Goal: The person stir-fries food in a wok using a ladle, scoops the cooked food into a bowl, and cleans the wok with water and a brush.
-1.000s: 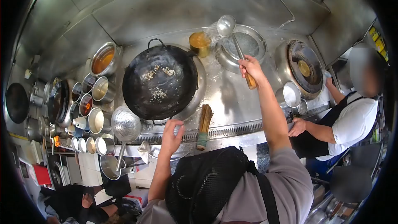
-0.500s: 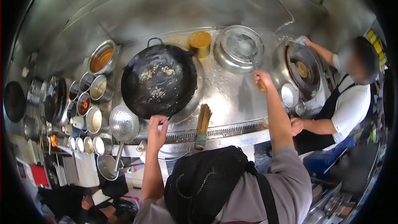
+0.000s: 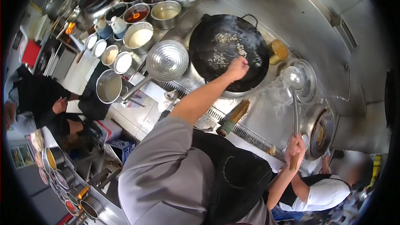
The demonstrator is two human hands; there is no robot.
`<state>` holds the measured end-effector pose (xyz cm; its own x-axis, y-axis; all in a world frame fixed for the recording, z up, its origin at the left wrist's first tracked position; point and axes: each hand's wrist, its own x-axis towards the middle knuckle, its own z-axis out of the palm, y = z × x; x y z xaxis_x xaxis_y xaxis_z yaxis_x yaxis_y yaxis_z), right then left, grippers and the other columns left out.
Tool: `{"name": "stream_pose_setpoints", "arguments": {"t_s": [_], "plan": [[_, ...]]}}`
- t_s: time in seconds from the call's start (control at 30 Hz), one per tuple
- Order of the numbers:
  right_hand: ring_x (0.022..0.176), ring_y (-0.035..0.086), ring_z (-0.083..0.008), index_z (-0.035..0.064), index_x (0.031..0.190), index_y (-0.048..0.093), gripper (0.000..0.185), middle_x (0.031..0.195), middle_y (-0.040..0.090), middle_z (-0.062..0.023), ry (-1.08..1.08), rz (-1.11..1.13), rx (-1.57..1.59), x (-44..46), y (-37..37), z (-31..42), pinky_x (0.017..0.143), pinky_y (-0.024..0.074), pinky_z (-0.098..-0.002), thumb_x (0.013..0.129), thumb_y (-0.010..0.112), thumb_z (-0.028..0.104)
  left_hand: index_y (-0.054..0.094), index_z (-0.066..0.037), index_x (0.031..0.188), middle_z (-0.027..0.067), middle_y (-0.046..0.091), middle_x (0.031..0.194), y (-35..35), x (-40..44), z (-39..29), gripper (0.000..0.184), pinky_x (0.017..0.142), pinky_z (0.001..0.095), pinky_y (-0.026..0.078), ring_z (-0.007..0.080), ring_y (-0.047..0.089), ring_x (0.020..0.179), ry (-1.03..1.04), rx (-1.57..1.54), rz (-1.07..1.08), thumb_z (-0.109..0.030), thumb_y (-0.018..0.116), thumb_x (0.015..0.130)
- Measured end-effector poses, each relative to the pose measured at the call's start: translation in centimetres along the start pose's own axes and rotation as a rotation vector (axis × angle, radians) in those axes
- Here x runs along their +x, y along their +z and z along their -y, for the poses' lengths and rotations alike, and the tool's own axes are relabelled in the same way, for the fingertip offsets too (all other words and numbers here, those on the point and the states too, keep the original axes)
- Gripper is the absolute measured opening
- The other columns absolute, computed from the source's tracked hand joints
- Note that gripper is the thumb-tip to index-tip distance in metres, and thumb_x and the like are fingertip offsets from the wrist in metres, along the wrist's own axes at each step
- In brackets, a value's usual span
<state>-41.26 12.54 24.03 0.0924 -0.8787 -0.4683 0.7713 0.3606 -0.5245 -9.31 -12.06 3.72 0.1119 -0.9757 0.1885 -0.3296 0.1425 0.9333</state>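
Observation:
In the head view, my left hand [image 3: 238,67] is over the near part of a black wok [image 3: 204,64], its fingers drawn together. What they hold, if anything, is hidden. Pale chopped bits [image 3: 225,37] lie in clumps on the wok's dark surface, and faint steam rises there. My right hand [image 3: 295,148] grips the wooden handle of a long metal ladle [image 3: 296,112]. The ladle's bowl is over the edge of a round metal basin [image 3: 311,87], with water splashing beside it.
A perforated strainer [image 3: 167,60] lies left of the wok, near several seasoning pots [image 3: 139,37]. A bamboo brush [image 3: 234,118] rests on the steel stove's front edge. A yellowish can [image 3: 278,52] stands behind the wok. A co-worker [image 3: 325,189] is at right, another person [image 3: 41,100] at left.
My view has turned. My left hand has gone from the wok's near rim to over its inside. The ladle has come up out of the basin, and water now splashes around it.

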Motion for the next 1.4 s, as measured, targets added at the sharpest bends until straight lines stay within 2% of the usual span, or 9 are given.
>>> {"name": "stream_pose_setpoints", "arguments": {"t_s": [0.43, 0.53, 0.63, 0.7, 0.77, 0.93, 1.07, 1.17, 1.4], "plan": [[0.045, 0.045, -0.0056, -0.0001, 0.147, 0.035, 0.06, 0.07, 0.054, -0.0016, -0.17, -0.158, -1.046, -1.8, 7.7, -11.3, 0.039, 0.0369, -0.0207, 0.091, 0.057, -0.003, 0.066, -0.007, 0.101, 0.0196, 0.067, 0.107, -0.5, 0.3, 1.1, 0.02, 0.091, 0.0459, 0.049, 0.0372, 0.062, 0.107, -0.376, 0.259, 0.202, -0.015, 0.054, 0.086], [0.062, 0.046, -0.0051, 0.0023, 0.149, 0.036, 0.065, 0.09, 0.061, -0.0035, -0.476, -0.22, -1.359, -1.2, 3.8, -12.0, 0.053, 0.0397, -0.0214, 0.089, 0.058, -0.008, 0.069, -0.01, 0.102, 0.0191, 0.068, 0.107, -1.0, -0.2, 4.4, 0.023, 0.09, 0.0459, 0.05, 0.0369, 0.063, 0.106, -0.025, 0.369, 0.358, -0.014, 0.052, 0.087], [0.075, 0.056, -0.0117, 0.0002, 0.145, 0.041, 0.058, 0.098, 0.065, -0.0138, -0.293, -0.342, -1.549, 2.0, 1.9, -10.6, 0.067, 0.0483, -0.0271, 0.09, 0.06, 0.005, 0.07, -0.008, 0.099, 0.018, 0.066, 0.111, -2.5, -1.6, 0.4, 0.021, 0.091, 0.0442, 0.05, 0.0361, 0.062, 0.106, -0.011, 0.489, 0.408, -0.014, 0.055, 0.086], [0.083, 0.06, -0.0193, -0.0003, 0.137, 0.049, 0.051, 0.104, 0.067, -0.0197, -0.631, -0.24, -1.401, 7.6, -2.5, -10.9, 0.076, 0.0501, -0.032, 0.09, 0.064, 0.011, 0.069, -0.008, 0.1, 0.0173, 0.065, 0.111, -2.1, -2.1, -0.2, 0.02, 0.091, 0.0426, 0.049, 0.035, 0.062, 0.104, 0.1, 0.374, 0.361, -0.01, 0.058, 0.083], [0.077, 0.059, -0.0194, -0.0005, 0.135, 0.051, 0.051, 0.095, 0.068, -0.0165, -0.373, -0.339, -1.251, 10.3, -2.9, -9.2, 0.071, 0.0506, -0.0336, 0.091, 0.067, 0.017, 0.067, -0.006, 0.1, 0.0169, 0.065, 0.108, -2.4, -2.6, -1.9, 0.02, 0.092, 0.0417, 0.049, 0.0353, 0.061, 0.104, 0.12, 0.334, 0.38, -0.005, 0.059, 0.082], [0.079, 0.069, -0.0401, 0.0008, 0.136, 0.047, 0.049, 0.095, 0.069, -0.0266, -0.801, -0.567, -1.468, 15.4, -9.2, -2.3, 0.072, 0.053, -0.0455, 0.093, 0.06, 0.018, 0.064, -0.005, 0.1, 0.0167, 0.064, 0.106, -4.7, -5.0, -4.4, 0.02, 0.092, 0.0417, 0.048, 0.036, 0.06, 0.103, 0.35, 0.283, 0.42, -0.002, 0.057, 0.082], [0.1, 0.06, -0.0515, -0.0007, 0.125, 0.052, 0.041, 0.101, 0.066, -0.0324, -0.535, -0.8, -1.549, 19.5, -12.2, 5.4, 0.084, 0.0489, -0.0537, 0.091, 0.058, 0.021, 0.064, -0.005, 0.105, 0.0198, 0.062, 0.115, -5.0, -5.6, -6.4, 0.024, 0.096, 0.0424, 0.046, 0.0376, 0.058, 0.112, 0.328, 0.348, 0.405, -0.002, 0.057, 0.082], [0.088, 0.067, -0.0451, -0.0034, 0.118, 0.053, 0.038, 0.096, 0.068, -0.0288, -0.526, -0.906, -1.616, 24.5, -15.7, 9.1, 0.075, 0.0533, -0.0495, 0.091, 0.059, 0.022, 0.063, -0.006, 0.108, 0.0219, 0.059, 0.123, -3.0, -5.2, -8.6, 0.025, 0.1, 0.0424, 0.045, 0.0389, 0.055, 0.118, 0.309, 0.407, 0.397, -0.002, 0.057, 0.083], [0.043, 0.036, -0.0031, 0.0046, 0.117, 0.057, 0.024, 0.056, 0.037, 0.0084, -0.129, -0.17, -0.062, 20.0, -14.7, 9.6, 0.037, 0.0329, -0.0213, 0.099, 0.05, 0.019, 0.064, -0.006, 0.109, 0.019, 0.061, 0.12, 6.7, -3.8, -12.6, 0.027, 0.098, 0.0386, 0.046, 0.0363, 0.057, 0.113, 0.376, 0.182, 0.526, 0.0, 0.056, 0.084]]}}
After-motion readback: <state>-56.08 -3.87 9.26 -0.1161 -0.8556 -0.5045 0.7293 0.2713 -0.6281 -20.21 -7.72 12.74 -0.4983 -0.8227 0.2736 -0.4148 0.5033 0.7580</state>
